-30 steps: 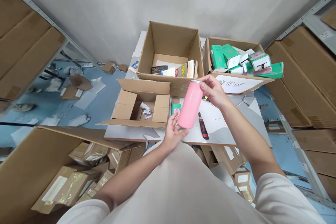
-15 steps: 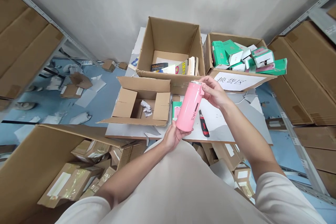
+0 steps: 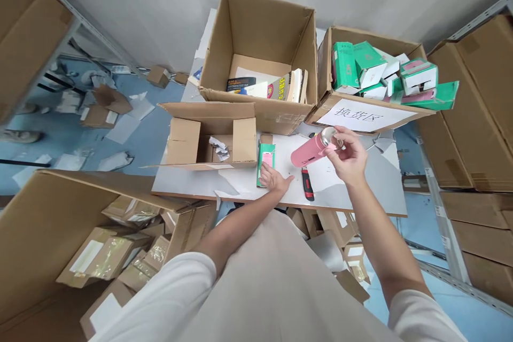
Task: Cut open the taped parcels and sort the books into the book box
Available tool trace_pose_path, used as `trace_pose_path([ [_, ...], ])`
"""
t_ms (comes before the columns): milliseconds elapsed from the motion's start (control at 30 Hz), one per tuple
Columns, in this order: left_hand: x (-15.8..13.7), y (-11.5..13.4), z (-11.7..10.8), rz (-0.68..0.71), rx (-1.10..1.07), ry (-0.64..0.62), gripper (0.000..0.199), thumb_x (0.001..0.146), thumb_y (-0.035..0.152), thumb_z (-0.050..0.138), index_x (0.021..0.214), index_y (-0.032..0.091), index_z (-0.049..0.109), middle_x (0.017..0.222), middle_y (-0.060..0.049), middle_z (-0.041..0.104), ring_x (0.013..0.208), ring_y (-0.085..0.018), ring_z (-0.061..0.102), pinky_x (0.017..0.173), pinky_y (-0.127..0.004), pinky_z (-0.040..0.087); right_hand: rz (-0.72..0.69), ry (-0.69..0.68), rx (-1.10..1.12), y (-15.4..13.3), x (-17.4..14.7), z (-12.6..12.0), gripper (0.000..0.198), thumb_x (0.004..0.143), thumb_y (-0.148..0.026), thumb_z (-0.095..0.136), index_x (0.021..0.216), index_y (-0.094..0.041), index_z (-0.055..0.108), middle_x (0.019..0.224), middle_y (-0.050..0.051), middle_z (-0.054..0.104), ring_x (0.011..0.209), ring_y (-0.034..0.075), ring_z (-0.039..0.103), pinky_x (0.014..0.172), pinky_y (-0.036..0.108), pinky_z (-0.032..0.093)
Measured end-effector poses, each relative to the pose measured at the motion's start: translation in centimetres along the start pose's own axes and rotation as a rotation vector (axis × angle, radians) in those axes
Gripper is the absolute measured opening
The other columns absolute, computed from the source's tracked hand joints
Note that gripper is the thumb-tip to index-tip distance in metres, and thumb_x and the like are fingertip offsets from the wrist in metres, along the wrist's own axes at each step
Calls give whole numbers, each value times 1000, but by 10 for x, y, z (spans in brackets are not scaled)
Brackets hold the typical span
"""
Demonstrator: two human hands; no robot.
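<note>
My right hand (image 3: 349,156) is closed around the silver-topped end of a pink thermos bottle (image 3: 308,153), which it holds tilted above the table with the base toward the left. My left hand (image 3: 276,177) lies with fingers stretched out and thumb apart on the lower end of a narrow green box (image 3: 266,152) that has a pink picture on it. A black and red utility knife (image 3: 307,184) rests between the hands, below the bottle. Left of the green box stands an open small carton (image 3: 186,141) with crumpled paper (image 3: 219,148) inside.
Behind are a large carton (image 3: 268,26) holding books and a carton (image 3: 326,72) of green boxes with a handwritten sign (image 3: 363,116). A big carton of parcels (image 3: 44,208) stands at lower left. Shelves with cartons flank both sides; paper scraps litter the floor.
My left hand has let go of the thermos bottle and moved onto the green box. My right hand has carried the bottle rightward, tipping it closer to horizontal. The view has shifted.
</note>
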State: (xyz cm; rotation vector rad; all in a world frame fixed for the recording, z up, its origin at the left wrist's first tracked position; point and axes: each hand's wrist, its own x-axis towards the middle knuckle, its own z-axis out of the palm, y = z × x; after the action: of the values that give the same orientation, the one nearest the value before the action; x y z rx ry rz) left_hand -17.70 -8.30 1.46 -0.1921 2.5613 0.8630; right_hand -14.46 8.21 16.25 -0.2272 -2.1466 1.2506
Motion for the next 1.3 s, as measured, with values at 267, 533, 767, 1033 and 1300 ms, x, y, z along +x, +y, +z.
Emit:
trace_pose_path([
  [267,33,-2,5,-122,21,147,97,70,14,67,148,12,9,142,-26,35,134,-37,34,108,-57,23,14,2,52,12,-7,1,38,73,-45,71,103,-26,58,123,14,56,121,30,54,82,49,56],
  [533,9,-35,-12,296,-183,76,90,61,15,69,138,16,23,131,-17,37,132,-31,33,111,-45,27,-90,183,33,7,14,7,41,82,-53,57,116,-30,54,128,13,52,128,33,47,94,60,46],
  [767,12,-61,-25,630,-317,103,86,58,14,74,130,14,27,124,-17,37,124,-31,40,107,-49,34,-101,229,132,-1,-3,22,38,80,-47,64,112,-28,57,125,11,55,127,32,49,99,59,42],
  [1033,17,-77,-27,854,-360,191,81,63,39,79,124,15,33,118,-18,42,117,-32,45,98,-49,43,-15,-77,94,-16,-47,36,35,74,-42,72,104,-26,62,121,11,55,113,27,57,87,45,53],
  [1300,39,-75,-12,835,-366,124,68,67,37,76,118,15,35,116,-17,46,115,-30,50,96,-51,45,0,-538,-366,-3,-69,78,33,78,-42,67,104,-22,63,117,13,54,95,26,60,77,42,53],
])
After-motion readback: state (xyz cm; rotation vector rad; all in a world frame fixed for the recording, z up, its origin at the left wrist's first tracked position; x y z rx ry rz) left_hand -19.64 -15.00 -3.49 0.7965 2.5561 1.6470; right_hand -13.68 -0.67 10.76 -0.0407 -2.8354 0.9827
